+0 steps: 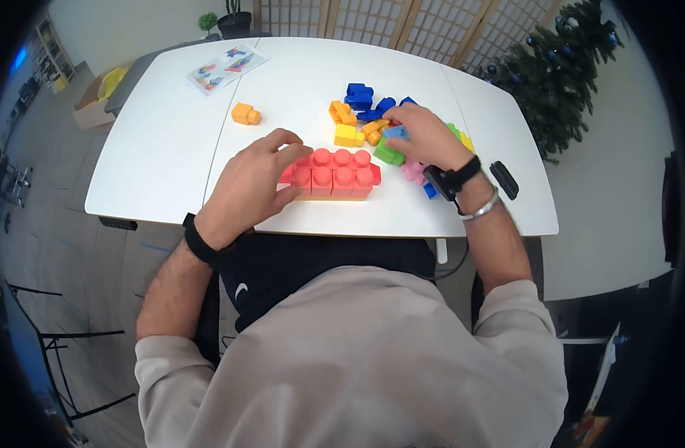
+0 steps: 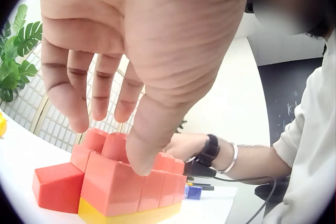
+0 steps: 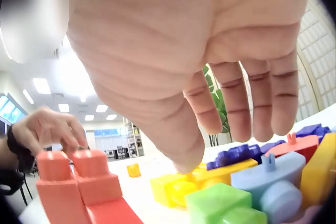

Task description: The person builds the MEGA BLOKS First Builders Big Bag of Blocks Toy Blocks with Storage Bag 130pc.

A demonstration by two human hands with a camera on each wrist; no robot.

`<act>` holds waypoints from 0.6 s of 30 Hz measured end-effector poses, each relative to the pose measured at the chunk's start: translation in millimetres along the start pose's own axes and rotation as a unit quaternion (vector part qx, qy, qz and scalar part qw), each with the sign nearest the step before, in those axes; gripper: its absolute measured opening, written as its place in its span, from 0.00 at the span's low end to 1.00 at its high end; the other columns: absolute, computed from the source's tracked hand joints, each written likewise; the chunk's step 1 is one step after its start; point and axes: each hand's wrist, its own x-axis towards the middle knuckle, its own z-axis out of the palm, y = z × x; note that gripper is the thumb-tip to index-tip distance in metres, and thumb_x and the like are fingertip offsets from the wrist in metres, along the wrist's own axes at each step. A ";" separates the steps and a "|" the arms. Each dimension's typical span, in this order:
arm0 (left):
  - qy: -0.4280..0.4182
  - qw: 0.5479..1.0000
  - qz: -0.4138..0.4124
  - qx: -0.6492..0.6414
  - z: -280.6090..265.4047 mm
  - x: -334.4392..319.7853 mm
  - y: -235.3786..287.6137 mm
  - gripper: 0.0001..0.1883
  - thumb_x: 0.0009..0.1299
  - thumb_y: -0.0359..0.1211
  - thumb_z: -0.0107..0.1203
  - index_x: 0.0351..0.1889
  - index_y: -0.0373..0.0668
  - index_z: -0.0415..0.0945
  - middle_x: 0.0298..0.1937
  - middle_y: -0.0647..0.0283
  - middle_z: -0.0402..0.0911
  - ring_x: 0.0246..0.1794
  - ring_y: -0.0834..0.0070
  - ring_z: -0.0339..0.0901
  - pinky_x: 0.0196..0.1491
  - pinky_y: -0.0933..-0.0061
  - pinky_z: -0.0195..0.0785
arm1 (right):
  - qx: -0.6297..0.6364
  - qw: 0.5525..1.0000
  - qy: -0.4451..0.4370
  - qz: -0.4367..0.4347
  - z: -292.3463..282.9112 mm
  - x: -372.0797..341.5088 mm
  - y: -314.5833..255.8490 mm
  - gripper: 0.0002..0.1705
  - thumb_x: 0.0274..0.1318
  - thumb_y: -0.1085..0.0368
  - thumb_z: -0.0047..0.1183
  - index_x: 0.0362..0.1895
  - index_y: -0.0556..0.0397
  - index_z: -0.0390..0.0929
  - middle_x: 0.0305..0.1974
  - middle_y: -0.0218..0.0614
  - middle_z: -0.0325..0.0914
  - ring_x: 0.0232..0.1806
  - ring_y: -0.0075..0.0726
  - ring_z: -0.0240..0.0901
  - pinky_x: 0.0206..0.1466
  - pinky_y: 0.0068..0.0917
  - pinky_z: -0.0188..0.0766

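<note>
A row of coral-red toy building blocks with round studs stands on a yellow base near the table's front edge. Red pieces jut out at its ends, one a sloped block. My left hand hovers at the row's left end, fingers spread and bent loosely, with the thumb overlapping the near side in the left wrist view. Over the pile of loose blocks is my right hand, its fingers hanging down relaxed. Below it lie a light blue block, a green block and a yellow block.
Dark blue blocks lie at the back of the pile, a pink piece at its front. A single orange block sits left of centre. Behind it is a picture sheet. A black object lies near the right edge.
</note>
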 end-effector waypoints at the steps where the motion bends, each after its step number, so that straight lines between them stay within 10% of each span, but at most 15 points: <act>1: 0.004 1.000 -0.007 -0.014 -2.6 -0.3 3.3 0.28 0.62 0.30 0.77 0.62 0.42 0.83 0.64 0.58 0.82 0.55 0.58 0.86 0.54 0.59 0.84 | 0.002 1.000 0.007 0.003 5.1 4.0 0.3 0.23 0.60 0.58 0.73 0.54 0.58 0.85 0.46 0.46 0.85 0.49 0.52 0.84 0.55 0.44 0.80; 8: 0.017 0.999 -0.021 -0.031 1.8 0.9 0.3 0.33 0.61 0.34 0.79 0.65 0.44 0.81 0.68 0.54 0.81 0.65 0.53 0.82 0.57 0.57 0.83 | -0.059 0.987 -0.079 0.129 25.7 44.4 -10.2 0.31 0.61 0.39 0.67 0.47 0.57 0.85 0.43 0.52 0.90 0.49 0.59 0.85 0.54 0.48 0.80; 18: -0.010 1.000 0.003 -0.024 4.4 1.3 -5.7 0.29 0.63 0.37 0.78 0.61 0.44 0.84 0.66 0.56 0.83 0.63 0.54 0.81 0.64 0.56 0.79 | -0.023 0.982 -0.085 0.166 28.8 67.3 -18.7 0.34 0.49 0.47 0.75 0.52 0.59 0.84 0.45 0.58 0.90 0.53 0.64 0.87 0.58 0.47 0.84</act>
